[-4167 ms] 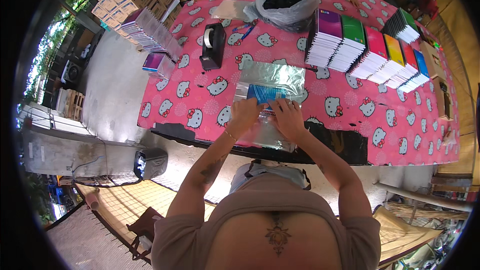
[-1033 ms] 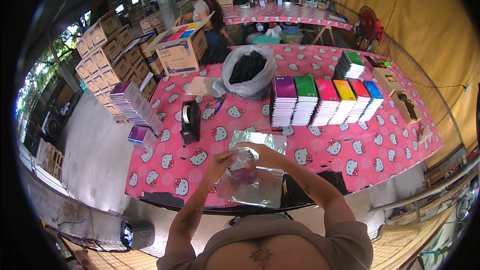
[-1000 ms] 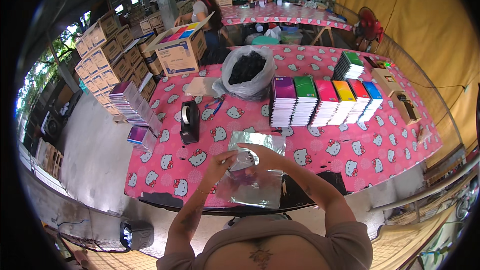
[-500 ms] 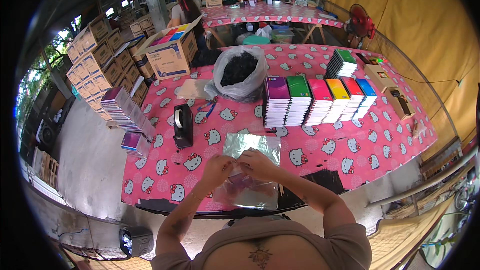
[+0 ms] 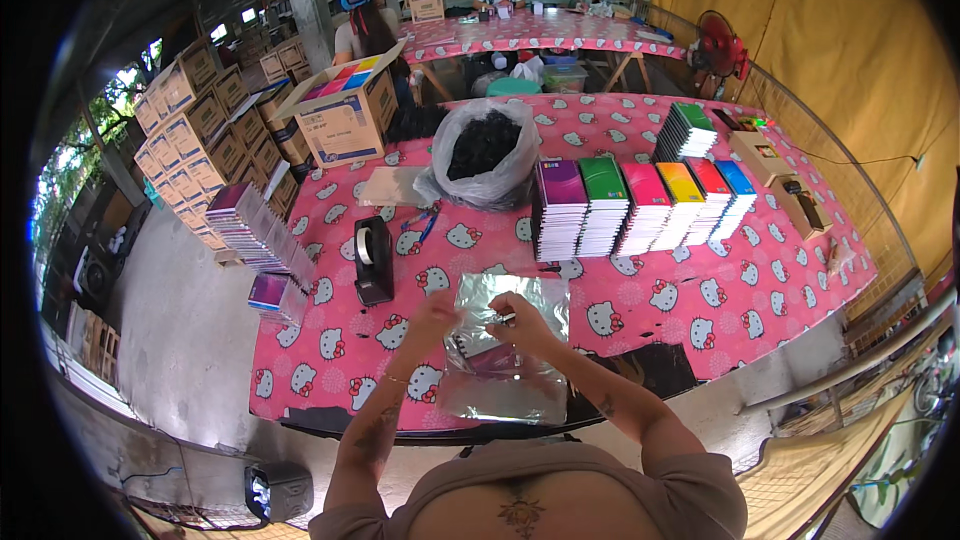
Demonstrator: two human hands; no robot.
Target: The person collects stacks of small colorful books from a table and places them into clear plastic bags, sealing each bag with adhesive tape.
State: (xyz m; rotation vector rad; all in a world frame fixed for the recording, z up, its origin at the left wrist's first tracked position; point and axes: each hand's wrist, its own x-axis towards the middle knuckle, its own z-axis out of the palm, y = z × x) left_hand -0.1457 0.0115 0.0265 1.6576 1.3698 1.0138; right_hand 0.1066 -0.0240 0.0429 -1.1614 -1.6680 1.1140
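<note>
Clear, shiny plastic sleeves [image 5: 510,398] lie at the table's near edge in front of me. On or within them is a spiral notebook [image 5: 490,358] with some purple, partly hidden by glare and my right hand. My right hand [image 5: 525,328] is over the upper part of the plastic, fingers pinched on something small, dark and pale, that I cannot make out. Just left of the plastic, my left hand [image 5: 436,317] is raised, its fingers smeared by motion. A black tape dispenser [image 5: 373,265] stands beyond it to the left.
Notebook stacks in several colours [image 5: 650,208] stand beyond the plastic, right of a bag of black material [image 5: 483,155]. Wrapped notebooks [image 5: 275,295] sit at the left edge. An open carton [image 5: 350,120] is behind them. Two people are farther back; a red fan [image 5: 720,43] stands right.
My hands were close together over the plastic and have come apart, the left moving left and the right shifting slightly right. More of the notebook shows between them.
</note>
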